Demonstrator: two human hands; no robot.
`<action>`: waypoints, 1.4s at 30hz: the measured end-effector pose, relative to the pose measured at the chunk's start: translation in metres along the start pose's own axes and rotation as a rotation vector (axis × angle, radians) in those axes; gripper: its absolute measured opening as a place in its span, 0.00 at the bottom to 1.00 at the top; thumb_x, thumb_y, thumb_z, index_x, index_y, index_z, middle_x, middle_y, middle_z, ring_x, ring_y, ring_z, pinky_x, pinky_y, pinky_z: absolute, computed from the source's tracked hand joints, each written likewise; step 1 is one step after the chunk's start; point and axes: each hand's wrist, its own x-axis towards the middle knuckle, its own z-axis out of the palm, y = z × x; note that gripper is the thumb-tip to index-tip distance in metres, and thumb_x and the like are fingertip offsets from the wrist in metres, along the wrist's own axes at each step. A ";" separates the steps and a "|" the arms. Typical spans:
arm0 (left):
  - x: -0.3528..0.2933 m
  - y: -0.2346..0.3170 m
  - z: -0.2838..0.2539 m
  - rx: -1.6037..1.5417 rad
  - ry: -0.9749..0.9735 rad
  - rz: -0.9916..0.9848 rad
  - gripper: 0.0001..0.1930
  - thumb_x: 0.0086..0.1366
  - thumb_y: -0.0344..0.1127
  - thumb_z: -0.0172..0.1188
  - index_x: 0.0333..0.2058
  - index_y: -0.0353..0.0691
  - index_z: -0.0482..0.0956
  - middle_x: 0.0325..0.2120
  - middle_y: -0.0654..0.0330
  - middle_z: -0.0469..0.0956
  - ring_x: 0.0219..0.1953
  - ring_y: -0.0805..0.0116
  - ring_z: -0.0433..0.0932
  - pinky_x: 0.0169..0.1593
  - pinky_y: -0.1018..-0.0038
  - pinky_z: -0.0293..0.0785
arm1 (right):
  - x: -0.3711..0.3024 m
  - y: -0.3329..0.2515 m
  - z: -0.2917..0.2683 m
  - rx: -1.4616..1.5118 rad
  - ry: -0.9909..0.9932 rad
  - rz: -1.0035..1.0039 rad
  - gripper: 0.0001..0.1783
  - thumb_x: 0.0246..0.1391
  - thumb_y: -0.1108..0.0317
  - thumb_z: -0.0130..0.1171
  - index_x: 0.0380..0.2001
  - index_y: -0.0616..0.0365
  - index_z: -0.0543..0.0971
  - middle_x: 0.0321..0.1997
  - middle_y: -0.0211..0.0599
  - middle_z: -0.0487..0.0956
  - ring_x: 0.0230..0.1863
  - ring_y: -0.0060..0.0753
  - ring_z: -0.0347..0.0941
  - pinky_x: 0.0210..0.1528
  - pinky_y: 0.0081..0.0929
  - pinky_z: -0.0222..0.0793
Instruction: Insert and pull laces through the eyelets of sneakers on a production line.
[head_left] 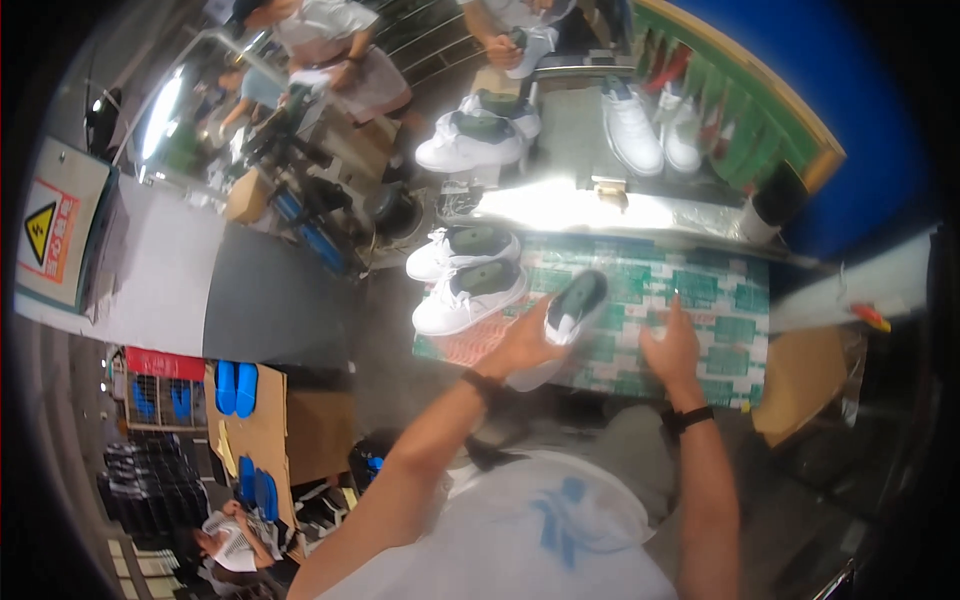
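My left hand (522, 347) grips a white sneaker (565, 318) with a dark green inside, holding it tilted over the green-and-white patterned work surface (720, 330). To its right my right hand (672, 347) hovers over the same surface with fingers apart, holding nothing. Just left of the held shoe, two more white sneakers (462, 283) with green insoles lie side by side at the surface's left end. Both wrists wear dark bands.
Beyond a bright light strip (575, 208), more white sneakers (635, 130) sit on a grey bench. Other people (335, 45) work at the far side. A grey conveyor belt (270, 300) runs at left. Blue insoles (236, 388) lie on cardboard at lower left.
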 end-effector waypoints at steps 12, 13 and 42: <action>0.020 0.010 -0.026 0.045 0.148 -0.037 0.43 0.54 0.49 0.86 0.62 0.30 0.78 0.53 0.41 0.84 0.57 0.38 0.85 0.62 0.53 0.79 | 0.007 0.032 0.033 -0.182 0.110 -0.120 0.57 0.48 0.58 0.74 0.80 0.70 0.66 0.43 0.38 0.84 0.43 0.46 0.82 0.46 0.43 0.81; 0.022 0.033 -0.052 -0.025 0.061 0.000 0.46 0.54 0.50 0.86 0.63 0.27 0.77 0.55 0.41 0.84 0.58 0.42 0.85 0.64 0.55 0.79 | 0.007 0.033 0.034 -0.183 0.091 -0.097 0.58 0.46 0.59 0.74 0.80 0.70 0.66 0.42 0.37 0.84 0.43 0.46 0.82 0.47 0.43 0.81; 0.200 0.086 -0.127 0.588 0.559 0.715 0.48 0.63 0.29 0.75 0.79 0.34 0.61 0.79 0.34 0.58 0.81 0.32 0.56 0.82 0.46 0.53 | 0.006 0.029 0.028 -0.179 0.114 -0.067 0.59 0.45 0.51 0.77 0.76 0.72 0.69 0.42 0.41 0.82 0.42 0.46 0.81 0.44 0.43 0.81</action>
